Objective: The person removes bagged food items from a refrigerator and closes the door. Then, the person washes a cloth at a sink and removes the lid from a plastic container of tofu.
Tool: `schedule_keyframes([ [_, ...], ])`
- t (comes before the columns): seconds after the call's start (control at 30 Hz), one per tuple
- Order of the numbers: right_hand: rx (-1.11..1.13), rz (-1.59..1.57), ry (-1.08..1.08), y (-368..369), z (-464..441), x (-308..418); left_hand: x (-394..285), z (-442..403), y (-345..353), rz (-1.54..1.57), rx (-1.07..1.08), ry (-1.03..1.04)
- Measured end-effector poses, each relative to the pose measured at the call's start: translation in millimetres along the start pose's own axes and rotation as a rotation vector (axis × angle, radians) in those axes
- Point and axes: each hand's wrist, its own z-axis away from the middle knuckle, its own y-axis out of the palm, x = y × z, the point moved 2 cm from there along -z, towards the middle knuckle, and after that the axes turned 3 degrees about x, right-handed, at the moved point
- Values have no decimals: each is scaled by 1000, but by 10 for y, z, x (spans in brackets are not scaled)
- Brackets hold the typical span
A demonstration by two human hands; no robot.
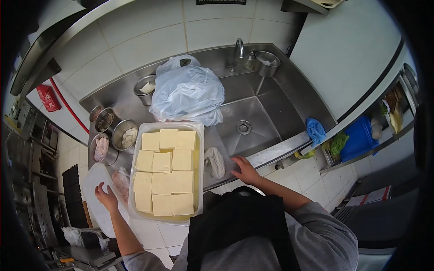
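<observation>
My left hand [106, 198] is over a whitish plastic lid [97, 221] at the counter's front left, fingers apart; whether it touches the lid I cannot tell. Right of it stands a clear plastic tub [201, 180] holding several pale yellow blocks like tofu [172, 182] in yellowish liquid. A bag of pinkish food [121, 184] lies partly hidden between lid and tub. My right hand [246, 171], fingers stretched and apart, is by the sink's front edge. Just left of it is a folded whitish cloth [214, 162].
Metal pots [124, 135] with food stand at the left. A filled white plastic bag [187, 92] sits behind the tub. The steel sink [266, 119] has a tap [238, 47] and a pot [266, 64] behind it. A blue cloth [315, 131] lies on its right rim.
</observation>
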Motion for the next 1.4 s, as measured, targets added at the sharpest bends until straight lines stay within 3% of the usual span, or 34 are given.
schedule_keyframes([
  [0.17,-56,133,47,-101,160,-180,-828,-71,-343,76,-198,161],
  [0.3,-178,246,22,-210,271,-342,-1477,15,-538,161,-216,274],
  [0.67,-433,184,134,-737,526,-778,-2225,538,-554,109,-46,440],
  [0.8,-418,208,88,-889,541,-990,-2021,839,-564,-13,26,326],
  [0.9,-393,189,23,-877,521,-1206,-1731,1193,-631,-50,-64,74],
  [0.97,-334,141,-10,-841,499,-1312,-1446,1533,-538,73,-325,-149],
  [1.0,-295,179,-24,-856,482,-1264,-1247,1728,-392,78,-322,-336],
  [1.03,-261,218,-36,-880,474,-1150,-1226,1855,-289,62,-337,-363],
  [1.1,-195,227,-76,-879,376,-1099,-1232,2127,-78,1065,-313,-839],
  [1.23,-76,122,-208,-811,40,-876,-1453,2210,-110,1136,-279,-902],
  [1.33,44,-89,-368,-678,-280,-433,-1360,2225,-71,1052,-87,-968],
  [1.4,178,-220,-300,-540,-485,-48,-1363,2239,-88,1024,-85,-965],
])
